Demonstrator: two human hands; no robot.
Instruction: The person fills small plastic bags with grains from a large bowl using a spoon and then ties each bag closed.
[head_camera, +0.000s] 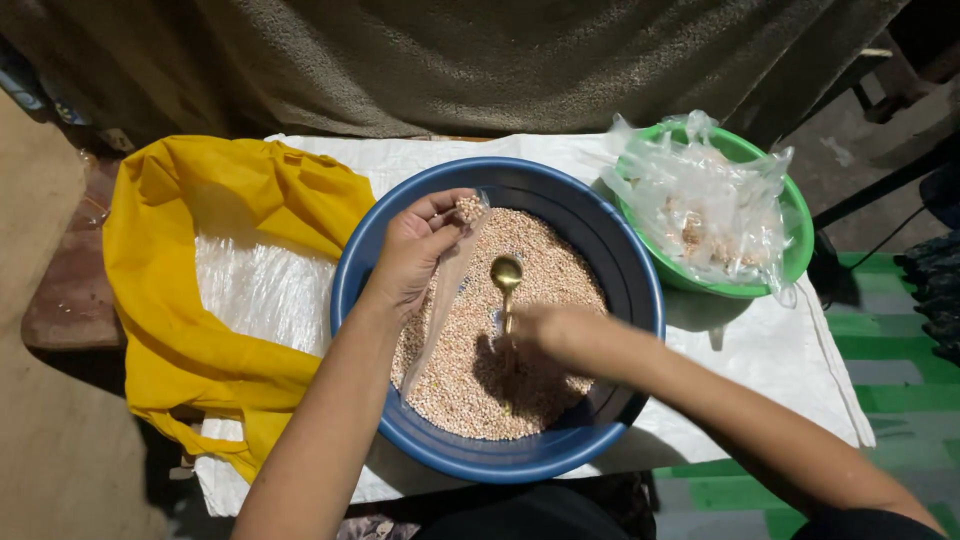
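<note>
On the far left of the white woven sheet (770, 350) that covers the table lies a yellow cloth bag (190, 290), crumpled and folded back, with a pale patch of clear plastic (255, 290) showing in its middle. Just right of it stands my big blue basin (640, 290), its rim overlapping the bag's edge, and it is well filled with small tan grains (455, 385).

My left hand (415, 250) hovers over the basin's left side. Its fingers are pinched shut on the mouth of a small clear plastic pouch (440, 300), which hangs down slantwise toward the grains; a few grains sit at the top of the pouch beside my fingertips (447, 212).

Nearer the middle, my right hand (555, 335) comes in low over the grains, fingers closed around the handle of a gold-coloured spoon (507, 272). The spoon's bowl points away from me, just beside the pouch, and I cannot tell whether anything lies in it. My hand throws a dark shadow on the grains below.

To the right, touching the basin's rim, sits a green bowl (800, 250) heaped with crumpled clear plastic bags (705, 205), some with grains inside. Behind everything hangs a grey-brown cloth (450, 60).
</note>
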